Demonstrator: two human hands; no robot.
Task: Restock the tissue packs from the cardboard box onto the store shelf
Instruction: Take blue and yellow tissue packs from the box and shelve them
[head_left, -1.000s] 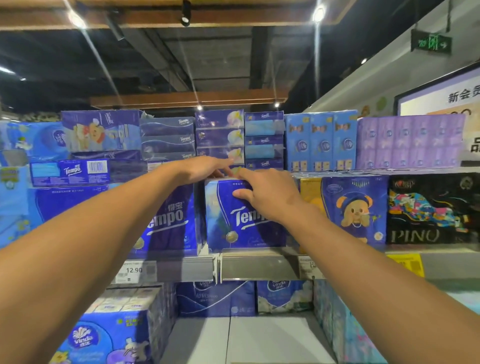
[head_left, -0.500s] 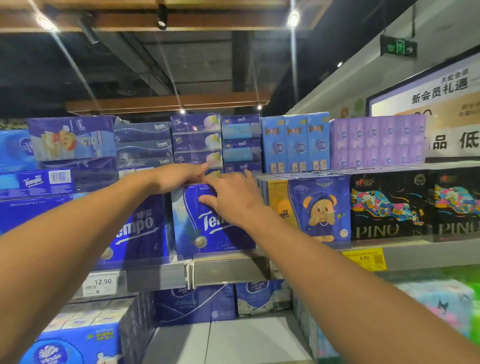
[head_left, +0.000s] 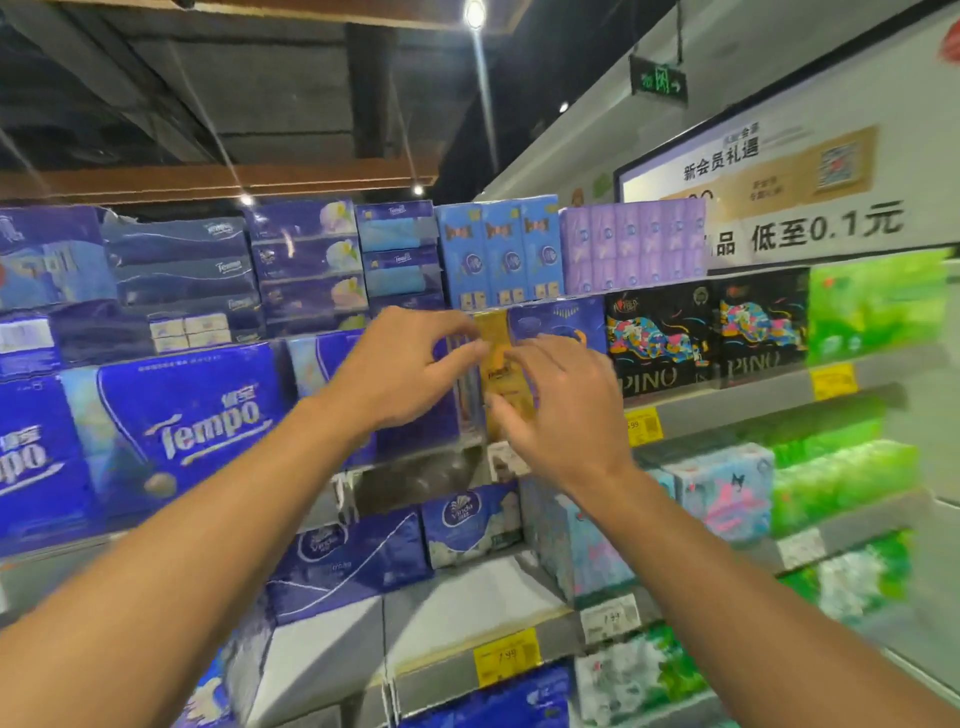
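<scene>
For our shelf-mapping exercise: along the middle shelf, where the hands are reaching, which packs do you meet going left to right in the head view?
Dark blue Tempo tissue pack → slim yellow-gold pack → black PINO pack with colourful print → second black PINO pack → bright green pack.

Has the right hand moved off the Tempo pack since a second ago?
Yes. The right hand shifted rightward, off the Tempo pack, to the yellow pack.

Single view only, from a camera worn on the person's head. It faces forward and slightly upward at the store shelf (head_left: 769, 400), close, within arm's reach. Both forearms enter from the bottom corners. The ceiling fills the top; the frame is wide-angle and partly blurred.
</scene>
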